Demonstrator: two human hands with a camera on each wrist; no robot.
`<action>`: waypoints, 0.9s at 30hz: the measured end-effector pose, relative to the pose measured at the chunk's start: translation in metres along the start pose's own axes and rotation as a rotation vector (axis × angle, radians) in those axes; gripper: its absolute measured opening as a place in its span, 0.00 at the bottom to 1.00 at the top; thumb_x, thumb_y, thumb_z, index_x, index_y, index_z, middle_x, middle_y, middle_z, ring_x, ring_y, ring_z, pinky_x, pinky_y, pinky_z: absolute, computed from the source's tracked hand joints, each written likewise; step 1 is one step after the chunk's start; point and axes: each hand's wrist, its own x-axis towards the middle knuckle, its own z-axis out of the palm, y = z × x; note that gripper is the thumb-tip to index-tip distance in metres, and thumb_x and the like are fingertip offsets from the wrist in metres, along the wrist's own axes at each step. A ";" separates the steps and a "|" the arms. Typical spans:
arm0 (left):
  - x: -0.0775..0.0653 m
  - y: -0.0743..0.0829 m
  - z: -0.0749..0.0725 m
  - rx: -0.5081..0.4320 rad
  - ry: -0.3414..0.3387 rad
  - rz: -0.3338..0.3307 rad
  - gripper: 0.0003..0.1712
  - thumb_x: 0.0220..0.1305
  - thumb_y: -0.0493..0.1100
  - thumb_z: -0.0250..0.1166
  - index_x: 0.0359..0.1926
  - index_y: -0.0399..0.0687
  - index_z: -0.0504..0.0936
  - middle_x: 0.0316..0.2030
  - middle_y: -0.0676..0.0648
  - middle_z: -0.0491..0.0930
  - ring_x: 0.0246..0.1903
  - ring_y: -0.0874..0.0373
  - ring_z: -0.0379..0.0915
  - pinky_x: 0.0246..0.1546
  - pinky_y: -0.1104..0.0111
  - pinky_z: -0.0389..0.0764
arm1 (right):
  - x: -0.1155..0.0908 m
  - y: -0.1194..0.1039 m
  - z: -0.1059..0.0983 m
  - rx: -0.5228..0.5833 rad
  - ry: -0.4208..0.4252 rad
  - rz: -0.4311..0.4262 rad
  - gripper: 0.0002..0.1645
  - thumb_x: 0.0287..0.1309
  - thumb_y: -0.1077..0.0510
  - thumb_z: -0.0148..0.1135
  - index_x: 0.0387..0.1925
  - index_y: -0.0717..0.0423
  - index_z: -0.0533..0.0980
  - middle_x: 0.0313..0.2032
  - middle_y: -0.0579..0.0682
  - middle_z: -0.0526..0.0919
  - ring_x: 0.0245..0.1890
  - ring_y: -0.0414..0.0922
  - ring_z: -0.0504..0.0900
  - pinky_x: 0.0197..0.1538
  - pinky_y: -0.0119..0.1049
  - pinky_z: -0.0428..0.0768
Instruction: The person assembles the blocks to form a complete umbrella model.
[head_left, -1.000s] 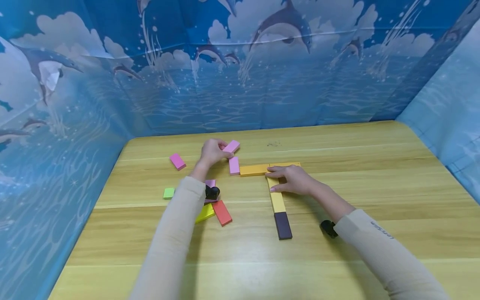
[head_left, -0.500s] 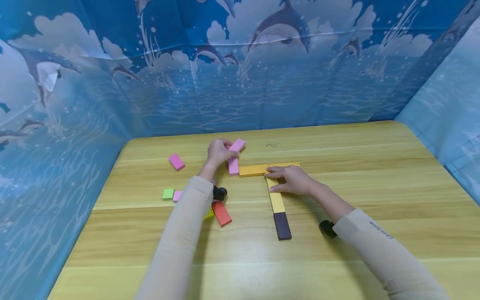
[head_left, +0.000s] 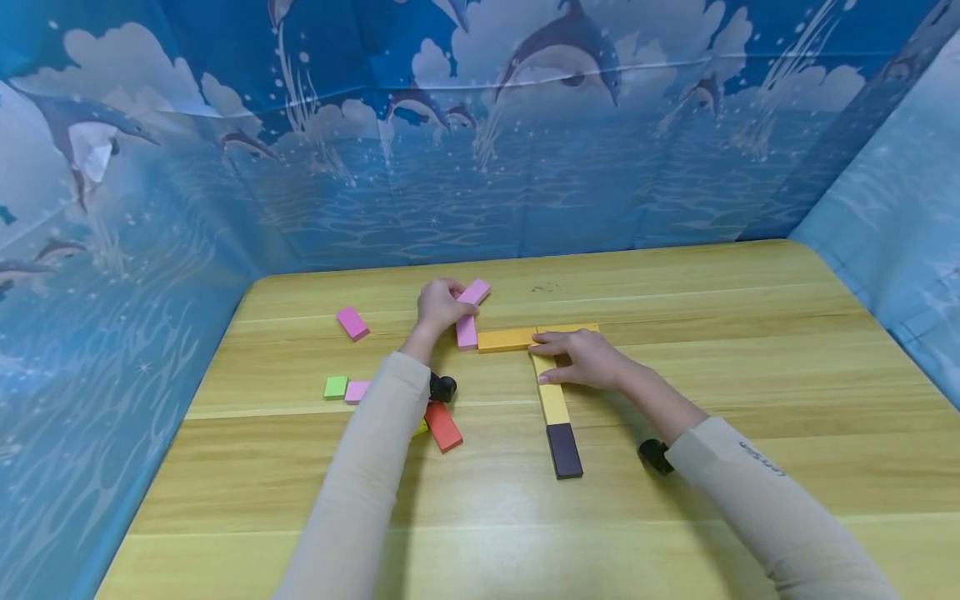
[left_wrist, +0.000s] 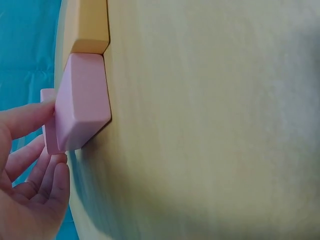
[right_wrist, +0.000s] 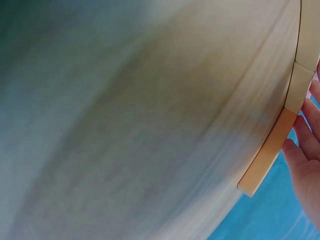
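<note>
In the head view my left hand (head_left: 441, 305) pinches a pink block (head_left: 476, 291) set at a slant by the far end of another pink block (head_left: 467, 332). The left wrist view shows thumb and fingers on the held block (left_wrist: 49, 135), mostly hidden behind the nearer pink block (left_wrist: 90, 90). That nearer block meets the end of an orange block (head_left: 504, 341). My right hand (head_left: 588, 358) rests with fairly straight fingers over the corner where a second orange block (head_left: 577, 328) and a pale yellow block (head_left: 554, 404) come together. A dark block (head_left: 565, 452) continues the pale yellow row toward me.
Left of my left forearm lie a magenta block (head_left: 352, 323), a green block (head_left: 336, 387) and a pink block (head_left: 357, 392). A red block (head_left: 444, 427) and a partly hidden yellow block (head_left: 420, 429) lie beside that sleeve. A dolphin-print curtain (head_left: 465, 192) borders the wooden table (head_left: 675, 300).
My left hand has shifted a little to the right with the pink block, up against the far end of the other pink block. The right hand has stayed in place.
</note>
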 end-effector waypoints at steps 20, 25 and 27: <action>-0.005 -0.001 -0.002 -0.049 0.022 -0.067 0.19 0.48 0.41 0.72 0.41 0.35 0.82 0.37 0.40 0.81 0.36 0.50 0.73 0.35 0.65 0.74 | 0.001 -0.002 -0.002 0.017 -0.007 0.005 0.32 0.52 0.50 0.67 0.57 0.60 0.73 0.61 0.59 0.70 0.62 0.56 0.66 0.59 0.52 0.66; -0.006 -0.001 -0.002 -0.039 0.012 -0.086 0.19 0.47 0.41 0.71 0.41 0.36 0.82 0.36 0.41 0.80 0.35 0.50 0.72 0.34 0.65 0.72 | 0.001 -0.002 -0.002 0.017 -0.006 0.006 0.33 0.52 0.50 0.67 0.57 0.60 0.73 0.61 0.59 0.70 0.62 0.56 0.66 0.59 0.52 0.66; -0.006 -0.001 -0.002 -0.037 0.007 -0.093 0.18 0.47 0.41 0.71 0.41 0.36 0.82 0.36 0.42 0.80 0.35 0.51 0.71 0.34 0.65 0.72 | 0.001 -0.001 -0.002 0.016 -0.008 0.005 0.33 0.52 0.50 0.67 0.57 0.60 0.73 0.61 0.59 0.70 0.61 0.57 0.66 0.59 0.52 0.66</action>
